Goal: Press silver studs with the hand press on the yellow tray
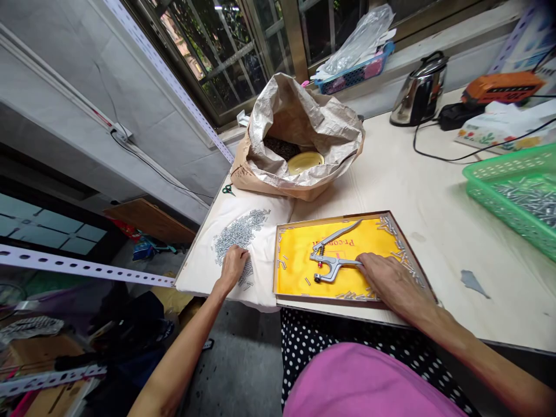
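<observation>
From my head camera, the metal pliers (pixel 332 263) lie flat in the yellow-lined tray (pixel 343 216). Their long axis runs left to right, the head points left and the handles are spread, the upper one slanting up to the right. My right hand (pixel 388 281) lies palm down, fingers stretched out, with the tips touching the lower handle. My left hand (pixel 233 265) curls down onto the heap of small shiny pins (pixel 241 231) on the white cloth (pixel 204 272). My fingertips are hidden, so I cannot tell whether they pinch anything. A crumpled paper sack (pixel 299 139) stands behind on the pale tabletop (pixel 434 197).
</observation>
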Demonstrator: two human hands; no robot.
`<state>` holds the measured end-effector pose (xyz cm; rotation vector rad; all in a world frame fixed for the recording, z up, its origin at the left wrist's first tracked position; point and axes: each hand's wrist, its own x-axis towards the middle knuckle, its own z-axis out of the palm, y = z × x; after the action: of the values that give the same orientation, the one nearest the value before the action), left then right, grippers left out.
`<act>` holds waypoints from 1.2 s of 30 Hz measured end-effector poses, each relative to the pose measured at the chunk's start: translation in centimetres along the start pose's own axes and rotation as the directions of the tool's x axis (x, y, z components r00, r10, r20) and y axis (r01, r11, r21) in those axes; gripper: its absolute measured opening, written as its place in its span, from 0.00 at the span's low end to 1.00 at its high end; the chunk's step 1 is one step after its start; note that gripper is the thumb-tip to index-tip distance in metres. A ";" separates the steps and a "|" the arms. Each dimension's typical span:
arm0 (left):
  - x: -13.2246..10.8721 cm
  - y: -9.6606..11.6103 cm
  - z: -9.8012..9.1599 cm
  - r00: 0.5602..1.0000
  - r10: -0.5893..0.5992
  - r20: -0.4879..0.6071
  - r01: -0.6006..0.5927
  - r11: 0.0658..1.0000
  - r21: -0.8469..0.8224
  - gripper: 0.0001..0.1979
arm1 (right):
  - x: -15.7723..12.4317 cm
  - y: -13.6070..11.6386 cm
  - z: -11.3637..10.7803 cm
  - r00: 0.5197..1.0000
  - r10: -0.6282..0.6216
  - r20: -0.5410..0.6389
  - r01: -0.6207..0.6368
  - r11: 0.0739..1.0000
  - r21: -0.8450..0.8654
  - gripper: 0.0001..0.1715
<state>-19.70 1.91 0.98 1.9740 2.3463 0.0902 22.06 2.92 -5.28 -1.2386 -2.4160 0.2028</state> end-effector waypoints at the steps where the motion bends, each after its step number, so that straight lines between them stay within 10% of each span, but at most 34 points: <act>1: -0.3 0.6 -0.1 0.999 0.035 -0.039 -0.036 0.999 -0.008 0.14 | 0.0 0.0 0.0 1.000 -0.005 0.002 0.005 1.000 -0.004 0.12; 6: -1.1 5.5 -1.2 0.976 0.176 -0.132 -0.203 0.950 -0.239 0.12 | 0.0 -0.2 0.1 1.000 0.000 -0.016 0.000 1.000 -0.015 0.12; 12: -0.2 12.8 0.1 0.989 0.149 -0.001 -0.118 0.780 -0.615 0.10 | 0.2 -0.4 -0.1 1.000 0.027 -0.003 -0.027 0.999 -0.037 0.12; 21: 0.5 15.3 3.1 0.968 0.252 0.016 -0.251 0.966 -0.055 0.13 | 0.6 -0.7 -1.1 0.996 0.047 0.077 -0.046 0.999 -0.021 0.12; 25: 0.3 15.9 2.2 0.981 0.140 0.134 -0.078 0.919 -0.385 0.06 | 0.5 -0.8 -0.7 0.996 0.065 0.059 -0.063 0.997 -0.039 0.11; 29: -1.1 16.1 2.3 0.914 0.089 0.396 0.276 0.579 -0.767 0.10 | 0.3 -1.0 -0.9 1.000 0.024 0.020 -0.022 0.997 -0.072 0.12; 36: -3.5 16.2 3.6 0.917 -0.029 0.398 0.370 0.432 -0.822 0.19 | 0.3 -1.3 -2.0 0.990 -0.120 -0.074 0.107 0.981 -0.162 0.16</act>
<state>-2.92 1.19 -1.01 1.0370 1.6744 0.7538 21.83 2.31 -2.94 -1.1452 -2.4602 -0.0740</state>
